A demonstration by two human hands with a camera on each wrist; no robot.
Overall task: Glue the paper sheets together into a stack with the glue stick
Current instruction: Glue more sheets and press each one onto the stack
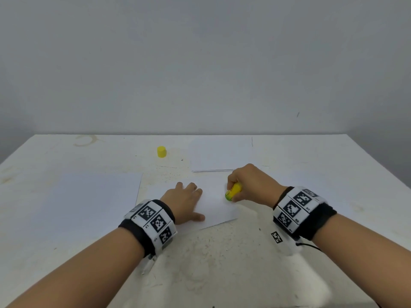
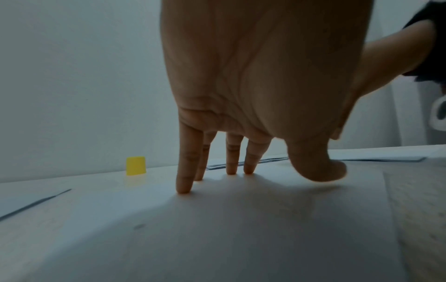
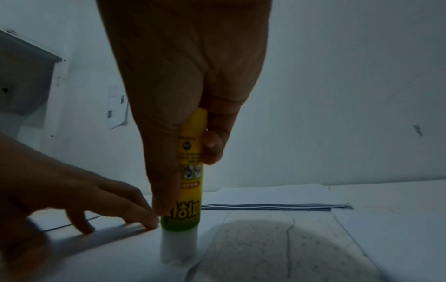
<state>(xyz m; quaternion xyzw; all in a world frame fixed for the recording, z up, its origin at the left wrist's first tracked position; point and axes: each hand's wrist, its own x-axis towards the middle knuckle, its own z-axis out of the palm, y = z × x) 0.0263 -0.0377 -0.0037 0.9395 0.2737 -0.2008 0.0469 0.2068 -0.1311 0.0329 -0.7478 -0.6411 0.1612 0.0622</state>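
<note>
Gluing is underway: the right hand (image 1: 249,183) pinches the glue stick (image 3: 190,171), tip on the sheet (image 1: 219,210) (near its right edge), left hand (image 1: 185,202) spread flat; next calls for even strokes.

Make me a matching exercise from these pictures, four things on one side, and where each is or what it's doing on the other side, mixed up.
Things:
1. yellow cap
2. glue stick
3. left hand
4. spare paper pile

States:
A. pressing flat on the middle sheet
B. lying at the far side of the table, behind the right hand
C. standing alone on the table, off the stick
D. held in the right hand's grip, white tip down on the sheet

Pairs: 1-C, 2-D, 3-A, 4-B
</note>
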